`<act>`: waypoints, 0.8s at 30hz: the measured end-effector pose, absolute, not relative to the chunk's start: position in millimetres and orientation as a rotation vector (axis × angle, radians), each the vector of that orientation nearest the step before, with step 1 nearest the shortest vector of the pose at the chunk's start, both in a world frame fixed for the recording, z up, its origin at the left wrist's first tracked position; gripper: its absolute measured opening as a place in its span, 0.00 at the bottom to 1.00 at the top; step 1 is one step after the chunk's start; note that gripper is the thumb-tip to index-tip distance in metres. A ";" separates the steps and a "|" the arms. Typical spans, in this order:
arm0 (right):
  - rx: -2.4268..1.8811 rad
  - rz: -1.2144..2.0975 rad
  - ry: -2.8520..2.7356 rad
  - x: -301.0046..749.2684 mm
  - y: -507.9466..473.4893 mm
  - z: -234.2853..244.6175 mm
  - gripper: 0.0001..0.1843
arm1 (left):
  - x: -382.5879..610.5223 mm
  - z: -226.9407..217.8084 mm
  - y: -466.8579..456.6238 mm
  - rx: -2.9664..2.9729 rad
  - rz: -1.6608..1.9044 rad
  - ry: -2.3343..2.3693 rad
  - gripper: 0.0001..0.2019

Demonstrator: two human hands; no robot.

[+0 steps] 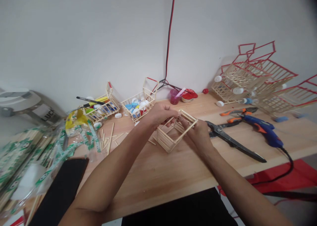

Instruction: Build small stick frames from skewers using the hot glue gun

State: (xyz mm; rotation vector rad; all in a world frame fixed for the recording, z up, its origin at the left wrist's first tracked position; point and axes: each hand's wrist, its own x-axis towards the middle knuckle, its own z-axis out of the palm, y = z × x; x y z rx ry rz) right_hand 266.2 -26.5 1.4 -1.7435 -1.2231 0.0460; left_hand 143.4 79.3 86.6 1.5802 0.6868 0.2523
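A small basket frame [169, 142] of pale wooden sticks is held tilted just over the table. My right hand [199, 133] grips its right side, with the thumb near the top corner. The fingers of my left hand [163, 115] are pinched together at the frame's far upper edge, close to the right thumb. Whether a separate small stick is between them is hidden. Loose cut sticks [111, 138] lie on the table to the left of the frame.
Two stick carts with bottle caps and paints [138, 107] stand at the back. Finished red-trimmed carts [262, 77] are stacked at right. Large scissors [232, 143], pliers [237, 112] and a blue glue gun [264, 128] lie right. Bagged sticks [22, 150] and a black phone-like slab [60, 189] lie left.
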 end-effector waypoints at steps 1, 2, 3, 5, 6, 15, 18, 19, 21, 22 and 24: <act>-1.747 0.044 -1.225 266.3 -26.3 1.5 0.22 | 143.6 85.9 79.7 1.580 0.253 0.685 0.13; -1.752 0.045 -1.226 266.5 -26.2 1.7 0.22 | 143.8 84.9 80.2 1.579 0.254 0.681 0.13; -1.756 0.048 -1.224 266.6 -26.1 1.9 0.22 | 144.1 83.9 80.7 1.576 0.257 0.675 0.13; -1.764 0.053 -1.221 266.8 -25.9 2.1 0.23 | 144.7 82.2 81.5 1.571 0.266 0.663 0.13; -1.766 0.049 -1.222 267.0 -25.9 2.1 0.23 | 144.8 81.7 81.7 1.570 0.268 0.657 0.13; -1.742 0.047 -1.227 267.5 -25.8 1.0 0.22 | 143.3 86.9 79.1 1.584 0.253 0.674 0.14; -1.749 0.052 -1.225 267.2 -26.0 1.3 0.22 | 143.1 87.8 78.4 1.592 0.254 0.674 0.15; -1.753 0.046 -1.225 267.3 -26.0 1.1 0.22 | 143.1 87.6 78.5 1.597 0.255 0.672 0.15; -1.762 0.031 -1.229 267.6 -25.9 0.2 0.22 | 143.4 86.5 79.0 1.600 0.259 0.667 0.15; -1.766 0.027 -1.230 267.8 -25.9 -0.3 0.22 | 143.6 85.6 79.5 1.597 0.261 0.658 0.15; -1.766 0.027 -1.226 268.2 -25.8 -1.2 0.22 | 144.0 83.4 80.6 1.584 0.265 0.648 0.14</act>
